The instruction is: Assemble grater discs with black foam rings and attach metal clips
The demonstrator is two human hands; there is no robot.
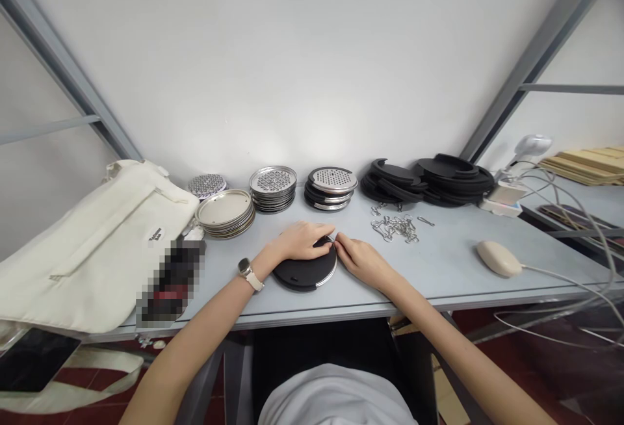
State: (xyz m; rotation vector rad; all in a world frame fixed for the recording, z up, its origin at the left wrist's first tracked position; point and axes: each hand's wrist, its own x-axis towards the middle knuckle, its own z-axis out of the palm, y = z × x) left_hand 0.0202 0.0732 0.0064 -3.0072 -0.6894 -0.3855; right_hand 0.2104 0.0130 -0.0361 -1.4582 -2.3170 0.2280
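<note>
A round black disc with a silvery metal rim along its right side lies flat near the table's front edge. My left hand is laid over its far part, fingers and thumb gripping it towards the right. At the disc's upper right edge, my right hand has its fingertips pinched on a small shiny metal clip, mostly hidden by the fingers. Loose metal snap hooks form a small heap to the right. Behind the hands is a stack of perforated metal discs in black holders.
Stacked grater discs and plain metal discs stand left. Black round holders are piled at the back right. A cream mouse-shaped device with a cable lies right. A white bag covers the left end.
</note>
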